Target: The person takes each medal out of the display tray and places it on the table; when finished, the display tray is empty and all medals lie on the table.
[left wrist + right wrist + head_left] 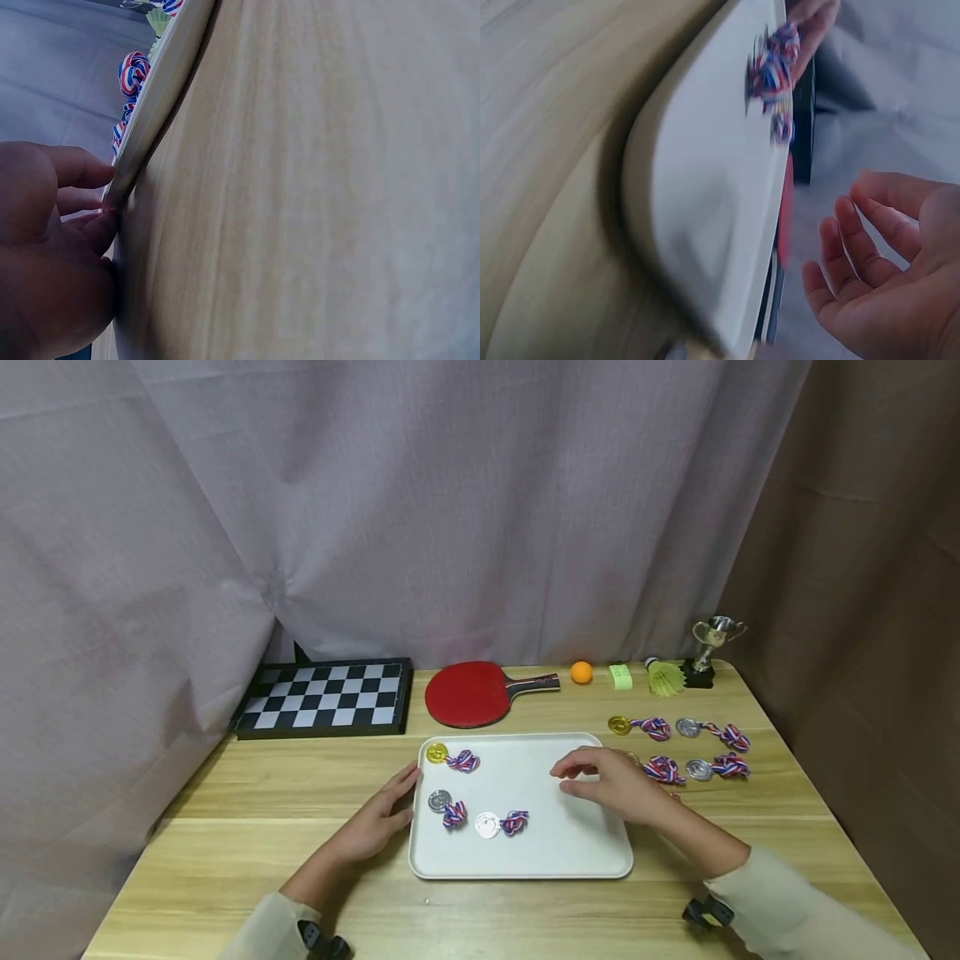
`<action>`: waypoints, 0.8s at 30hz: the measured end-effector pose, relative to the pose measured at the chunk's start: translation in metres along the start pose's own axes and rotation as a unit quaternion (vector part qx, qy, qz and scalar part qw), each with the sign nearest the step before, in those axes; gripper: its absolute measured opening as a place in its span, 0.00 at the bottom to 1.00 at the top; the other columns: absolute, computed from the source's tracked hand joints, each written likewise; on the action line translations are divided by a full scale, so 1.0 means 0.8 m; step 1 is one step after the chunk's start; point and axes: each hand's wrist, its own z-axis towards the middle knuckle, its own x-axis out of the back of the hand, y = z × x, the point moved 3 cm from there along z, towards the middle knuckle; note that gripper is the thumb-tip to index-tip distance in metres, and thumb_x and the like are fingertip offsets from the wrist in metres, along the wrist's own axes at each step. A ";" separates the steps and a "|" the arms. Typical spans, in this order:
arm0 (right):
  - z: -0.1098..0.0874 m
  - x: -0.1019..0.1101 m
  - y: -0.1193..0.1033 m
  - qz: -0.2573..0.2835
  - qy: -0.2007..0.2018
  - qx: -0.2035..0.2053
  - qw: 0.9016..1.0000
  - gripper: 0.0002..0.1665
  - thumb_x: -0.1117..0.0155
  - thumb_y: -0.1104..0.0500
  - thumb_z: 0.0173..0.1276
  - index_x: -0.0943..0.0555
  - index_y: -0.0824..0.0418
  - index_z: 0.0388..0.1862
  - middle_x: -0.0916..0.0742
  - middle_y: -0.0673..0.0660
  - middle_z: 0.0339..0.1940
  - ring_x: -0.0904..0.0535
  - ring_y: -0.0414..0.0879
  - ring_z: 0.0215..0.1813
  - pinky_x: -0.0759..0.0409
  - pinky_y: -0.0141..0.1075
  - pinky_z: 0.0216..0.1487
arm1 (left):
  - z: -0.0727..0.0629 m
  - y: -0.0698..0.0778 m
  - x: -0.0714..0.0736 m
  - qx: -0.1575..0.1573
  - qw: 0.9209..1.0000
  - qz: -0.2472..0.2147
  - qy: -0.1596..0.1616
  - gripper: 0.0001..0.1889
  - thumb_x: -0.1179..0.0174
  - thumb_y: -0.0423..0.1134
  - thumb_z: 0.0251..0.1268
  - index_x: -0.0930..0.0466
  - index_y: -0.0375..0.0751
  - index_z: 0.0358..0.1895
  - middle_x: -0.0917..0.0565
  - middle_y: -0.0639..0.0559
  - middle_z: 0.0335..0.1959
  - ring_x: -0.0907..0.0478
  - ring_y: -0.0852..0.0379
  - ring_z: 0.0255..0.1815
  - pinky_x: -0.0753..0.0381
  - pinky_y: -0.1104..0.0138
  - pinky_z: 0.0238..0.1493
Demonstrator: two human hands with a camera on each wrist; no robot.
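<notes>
A white tray [555,852] lies on the wooden table with one gold medal [437,753] and two silver medals, an upper one [439,801] and a lower one [487,825], on its left half. Each has a bundled red, white and blue ribbon. My left hand [372,820] rests at the tray's left rim, fingertips touching it, as the left wrist view also shows. Over the tray's right part hovers my right hand [611,785], fingers loosely bent; the right wrist view shows nothing in them. My right hand and forearm partly hide medals behind them.
Right of the tray lie more medals, including a gold one [619,725] and a silver one [699,769]. Along the back are a chessboard [322,697], red paddle [468,693], orange ball [581,672], green note pad [620,677], shuttlecock [664,678] and trophy cup [705,652].
</notes>
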 end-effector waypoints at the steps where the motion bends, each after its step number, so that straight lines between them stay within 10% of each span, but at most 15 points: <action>1: 0.004 -0.007 -0.004 0.005 -0.006 0.005 1.000 0.10 0.32 0.63 0.71 0.12 0.62 0.49 0.11 0.58 0.46 0.18 0.47 0.49 0.21 0.58 0.62 | 0.000 0.000 0.000 0.001 1.000 0.000 0.000 0.34 0.50 0.26 0.77 0.50 0.35 0.82 0.53 0.47 0.86 0.60 0.47 0.86 0.58 0.52 0.83; 13: 0.044 -0.088 -0.032 0.019 -0.077 0.032 0.996 0.11 0.31 0.62 0.67 0.12 0.61 0.48 0.11 0.51 0.42 0.18 0.42 0.46 0.19 0.36 0.52 | 0.000 0.000 -0.001 -0.012 1.000 -0.002 0.002 0.34 0.49 0.25 0.77 0.49 0.33 0.82 0.53 0.43 0.86 0.60 0.43 0.85 0.60 0.49 0.82; 24: 0.064 -0.124 -0.027 -0.012 -0.121 0.025 0.992 0.14 0.22 0.61 0.60 0.12 0.56 0.46 0.13 0.46 0.43 0.19 0.43 0.51 0.21 0.40 0.58 | 0.000 0.000 0.000 -0.021 1.000 -0.006 0.002 0.34 0.48 0.25 0.76 0.48 0.31 0.81 0.53 0.41 0.85 0.61 0.40 0.85 0.61 0.47 0.82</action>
